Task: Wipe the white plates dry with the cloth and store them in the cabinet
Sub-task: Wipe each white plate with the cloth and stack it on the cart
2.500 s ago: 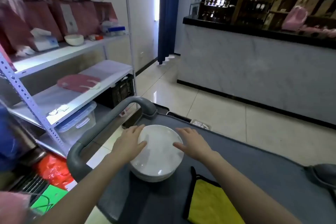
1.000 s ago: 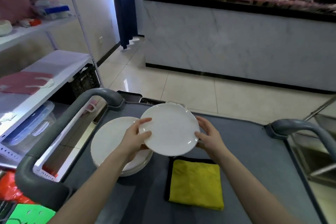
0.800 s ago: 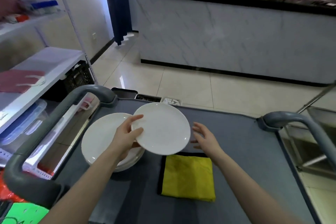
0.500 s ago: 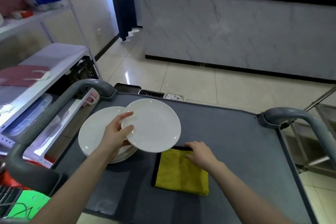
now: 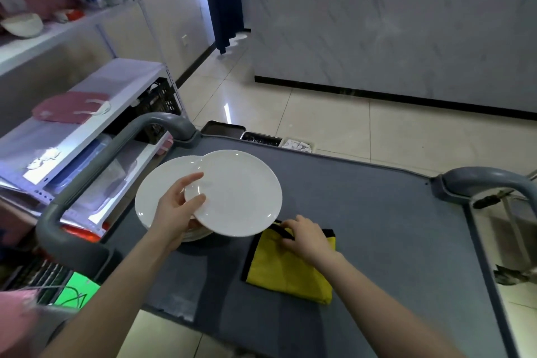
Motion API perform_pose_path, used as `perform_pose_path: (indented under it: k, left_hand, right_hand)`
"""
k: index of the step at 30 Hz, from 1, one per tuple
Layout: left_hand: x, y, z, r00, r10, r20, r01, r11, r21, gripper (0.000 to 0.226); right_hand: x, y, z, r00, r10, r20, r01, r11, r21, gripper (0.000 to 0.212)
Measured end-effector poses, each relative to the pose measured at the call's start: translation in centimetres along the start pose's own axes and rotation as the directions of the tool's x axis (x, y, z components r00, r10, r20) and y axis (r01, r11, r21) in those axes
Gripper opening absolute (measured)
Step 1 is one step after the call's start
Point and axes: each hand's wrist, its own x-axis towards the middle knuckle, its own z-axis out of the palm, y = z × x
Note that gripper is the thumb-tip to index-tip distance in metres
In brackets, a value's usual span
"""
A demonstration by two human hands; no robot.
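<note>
My left hand (image 5: 177,206) grips the left rim of one white plate (image 5: 241,192), thumb on top, and holds it level just above the cart. Under and to the left of it sits a stack of white plates (image 5: 157,192). The folded yellow cloth (image 5: 286,270) with a black edge lies on the cart to the right of the stack. My right hand (image 5: 305,237) pinches the cloth's far edge, which is lifted slightly.
The grey cart top (image 5: 377,227) has curved grey handles at the left (image 5: 96,160) and right (image 5: 494,180). White metal shelves (image 5: 87,116) with bags and boxes stand at the left. A marble counter front (image 5: 392,32) faces me across the tiled floor.
My right hand let go of the plate, dropped to the yellow cloth and took hold of its far edge. My left hand keeps the lifted plate alone.
</note>
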Motion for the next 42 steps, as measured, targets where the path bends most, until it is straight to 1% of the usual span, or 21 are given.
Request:
perform_pose_path:
  k: [3, 7, 10, 14, 18, 20, 24, 27, 31, 34, 35, 36, 38, 40, 42]
  left_hand:
    - [0.1, 0.3, 0.3, 1.0, 0.001, 0.012, -0.001, 1.0, 0.01, 0.045]
    - [0.8, 0.9, 0.9, 0.997, -0.007, 0.077, 0.008, 1.0, -0.004, 0.045]
    - [1.6, 1.4, 1.7, 0.991, -0.009, 0.131, 0.012, 1.0, -0.027, 0.045]
    - [3.0, 2.1, 3.0, 0.98, -0.006, 0.198, 0.019, 0.998, -0.065, 0.044]
    - [4.5, 2.8, 4.7, 0.963, -0.008, 0.269, 0.027, 0.997, -0.066, 0.044]
    - [5.1, 3.0, 5.9, 0.954, -0.006, 0.3, 0.026, 0.998, -0.064, 0.044]
    - [5.8, 2.9, 8.0, 0.933, -0.003, 0.36, 0.033, 0.997, -0.076, 0.042]
    - [5.8, 2.9, 9.4, 0.913, -0.005, 0.408, 0.039, 0.997, -0.073, 0.043]
    - [5.2, 3.4, 11.0, 0.9, 0.004, 0.436, 0.032, 0.997, -0.075, 0.046]
    - [4.8, 3.8, 11.6, 0.897, 0.024, 0.441, 0.017, 0.996, -0.088, 0.046]
    - [4.7, 3.9, 11.8, 0.899, 0.033, 0.437, 0.008, 0.996, -0.091, 0.046]
    - [4.5, 4.1, 11.9, 0.903, 0.043, 0.428, -0.003, 0.996, -0.093, 0.046]
    - [4.1, 4.3, 12.1, 0.913, 0.065, 0.404, -0.025, 0.994, -0.104, 0.046]
    - [3.6, 4.5, 12.2, 0.924, 0.078, 0.375, -0.038, 0.993, -0.112, 0.046]
    - [3.2, 4.7, 12.3, 0.933, 0.084, 0.351, -0.05, 0.993, -0.104, 0.045]
  right_hand:
    - [-0.9, 0.1, -0.4, 1.0, -0.02, -0.004, 0.02, 0.998, 0.064, 0.027]
    - [-2.3, 1.0, -2.2, 0.993, -0.012, -0.118, 0.035, 0.98, 0.196, 0.025]
    - [-3.1, 2.3, -3.8, 0.974, 0.076, -0.215, -0.016, 0.964, 0.267, 0.023]
    - [-3.9, 3.9, -5.6, 0.941, 0.173, -0.291, -0.068, 0.938, 0.34, 0.017]
    - [-4.9, 5.0, -6.9, 0.879, 0.261, -0.4, -0.089, 0.912, 0.4, 0.011]
    - [-5.6, 5.6, -8.0, 0.846, 0.296, -0.443, -0.112, 0.912, 0.395, 0.006]
    - [-7.5, 7.0, -11.3, 0.779, 0.37, -0.506, -0.197, 0.911, 0.363, 0.004]
    - [-9.0, 8.4, -13.9, 0.725, 0.394, -0.566, -0.247, 0.915, 0.32, 0.014]
    - [-10.4, 9.4, -17.8, 0.656, 0.438, -0.615, -0.293, 0.898, 0.328, 0.02]
    - [-10.6, 9.1, -20.0, 0.599, 0.473, -0.646, -0.257, 0.878, 0.404, 0.022]
    - [-10.4, 8.7, -20.5, 0.591, 0.471, -0.655, -0.233, 0.877, 0.42, 0.021]
    - [-10.0, 8.3, -20.8, 0.594, 0.466, -0.655, -0.203, 0.876, 0.438, 0.022]
    - [-9.0, 7.3, -20.8, 0.627, 0.461, -0.628, -0.123, 0.855, 0.504, 0.024]
    - [-7.8, 6.4, -20.3, 0.68, 0.463, -0.568, -0.05, 0.803, 0.594, 0.027]
    - [-6.7, 5.7, -19.3, 0.74, 0.474, -0.478, -0.039, 0.739, 0.673, 0.032]
